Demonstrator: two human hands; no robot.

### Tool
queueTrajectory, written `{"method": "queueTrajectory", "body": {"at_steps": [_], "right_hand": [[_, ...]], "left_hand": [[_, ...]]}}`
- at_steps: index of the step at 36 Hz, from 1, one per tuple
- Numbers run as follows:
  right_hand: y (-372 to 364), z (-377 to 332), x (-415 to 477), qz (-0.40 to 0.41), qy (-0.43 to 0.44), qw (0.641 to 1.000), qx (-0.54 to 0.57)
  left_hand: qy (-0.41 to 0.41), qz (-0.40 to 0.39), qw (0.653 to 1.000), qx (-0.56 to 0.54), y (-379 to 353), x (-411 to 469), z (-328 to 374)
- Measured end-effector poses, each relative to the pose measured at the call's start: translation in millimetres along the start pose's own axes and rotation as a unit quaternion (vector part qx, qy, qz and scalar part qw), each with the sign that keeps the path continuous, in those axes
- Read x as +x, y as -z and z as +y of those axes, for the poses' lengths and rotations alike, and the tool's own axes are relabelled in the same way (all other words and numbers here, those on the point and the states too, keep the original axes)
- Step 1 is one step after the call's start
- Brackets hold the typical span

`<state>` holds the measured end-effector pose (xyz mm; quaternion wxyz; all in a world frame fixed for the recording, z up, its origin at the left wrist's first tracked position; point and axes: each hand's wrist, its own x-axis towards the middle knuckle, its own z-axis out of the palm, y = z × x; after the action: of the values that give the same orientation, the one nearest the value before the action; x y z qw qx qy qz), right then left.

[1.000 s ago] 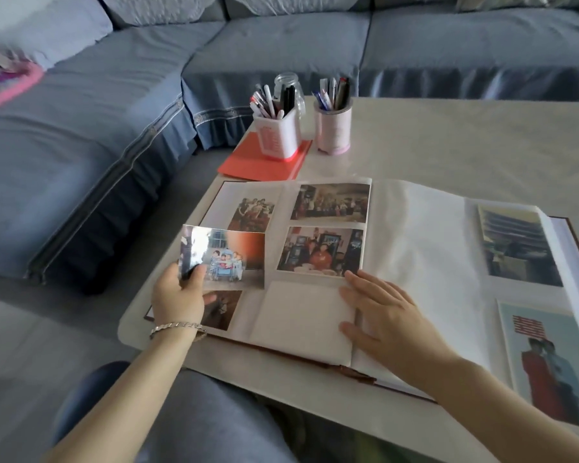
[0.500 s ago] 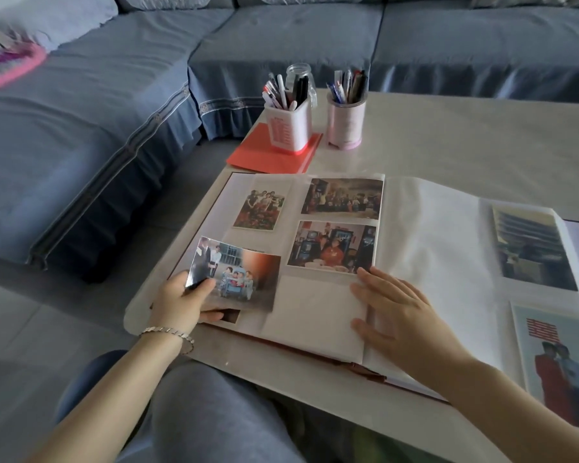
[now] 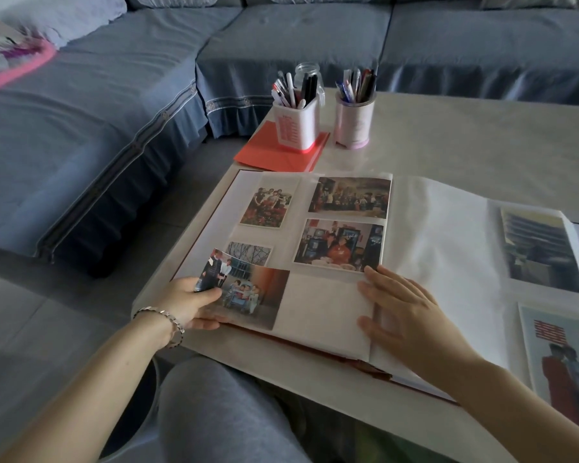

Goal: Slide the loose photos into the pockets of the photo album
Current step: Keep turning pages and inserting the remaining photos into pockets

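Note:
The photo album lies open on the table in front of me. My left hand pinches a loose colour photo by its left edge, low over the near-left corner of the left page, where it covers part of a smaller photo. Three other photos sit on that page. My right hand rests flat with straight fingers on the page near the spine. The right page holds two photos.
Two pen holders and a glass jar stand at the table's far-left corner, one holder on a red folder. A blue sofa wraps around the left and far sides. My knee is under the table edge.
My left hand has brought the loose photo down and toward me, from raised above the page to low over its near-left corner. My right hand stays pressed on the page.

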<state>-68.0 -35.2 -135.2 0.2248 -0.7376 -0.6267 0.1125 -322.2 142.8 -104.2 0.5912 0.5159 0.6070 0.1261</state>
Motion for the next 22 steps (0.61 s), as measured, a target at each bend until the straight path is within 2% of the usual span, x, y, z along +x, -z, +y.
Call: {"method": "queueTrajectory", "body": {"at_steps": [7,11,13,16,19,22], "right_hand": [[-0.1,0.2,0.2,-0.002,-0.001,1.000,0.000],[1.7,-1.1,0.6,-0.007,0.001,1.000,0.004],[1.4,0.0,0.6,-0.006,0.003,1.000,0.007],[-0.1,1.8,0.5,-0.004,0.008,1.000,0.010],[-2.5,1.7,0.8,0.022,0.012,1.000,0.011],[-4.5,2.8,0.3,0.034,0.009,0.999,0.009]], "left_hand": [[-0.022,-0.038,0.998,0.044,-14.9,-4.5,-0.6],[-0.077,-0.052,0.978,0.186,-30.7,-8.6,1.6],[-0.095,-0.030,0.963,0.251,-35.0,-7.9,2.7],[-0.163,0.053,0.921,0.349,-36.4,-4.1,1.8],[-0.219,0.121,0.915,0.317,-36.5,-3.5,-0.1],[-0.235,0.127,0.921,0.285,-36.3,-5.4,-1.9]]}}
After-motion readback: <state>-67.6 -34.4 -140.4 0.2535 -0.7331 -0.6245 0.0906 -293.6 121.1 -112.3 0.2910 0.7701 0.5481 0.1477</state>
